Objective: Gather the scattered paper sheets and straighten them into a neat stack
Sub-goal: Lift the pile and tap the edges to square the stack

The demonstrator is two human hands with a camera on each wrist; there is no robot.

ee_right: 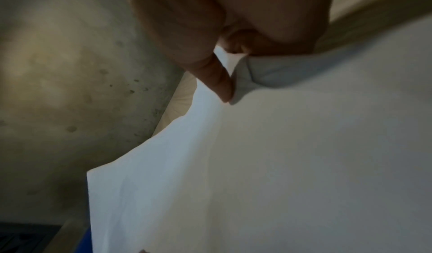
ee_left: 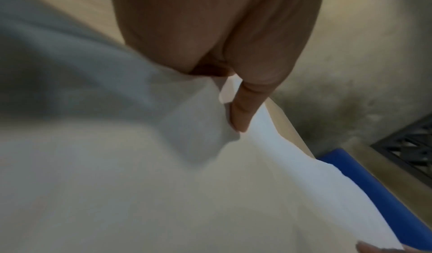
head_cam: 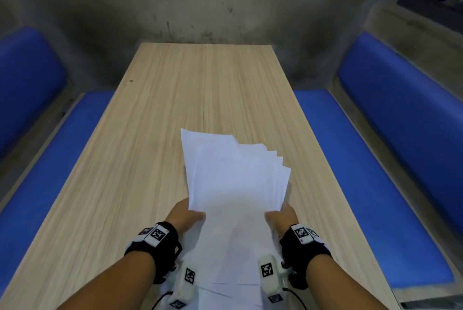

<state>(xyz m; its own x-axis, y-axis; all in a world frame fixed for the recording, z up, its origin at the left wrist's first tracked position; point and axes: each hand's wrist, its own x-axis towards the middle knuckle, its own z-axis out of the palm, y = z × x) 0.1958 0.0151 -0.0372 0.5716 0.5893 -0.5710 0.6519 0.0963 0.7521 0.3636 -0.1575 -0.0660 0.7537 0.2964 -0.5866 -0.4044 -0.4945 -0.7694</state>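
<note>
In the lower middle of the head view, a bundle of thin white paper sheets (head_cam: 235,184) is being held up above the long pale wood-grain desk (head_cam: 175,99). The left hand (head_cam: 184,217) is pinching the bundle's left edge, thumb lying on top, and the right hand (head_cam: 281,217) is pinching the right edge in the same way; each wrist view is showing a thumb pressing into the paper, so each grip is closing on the sheets, not spreading. The far corners are fanning out in steps toward the right of the frame, so the stack is not yet squared. More white paper is lying low in the frame between the forearms.

The sheets are looking light, limp and slippery against one another, and they are creasing under the thumbs. Holding loosely at both long edges and tapping one short edge on the desk would probably align them best. Blue padded benches (head_cam: 375,159) are flanking the desk.
</note>
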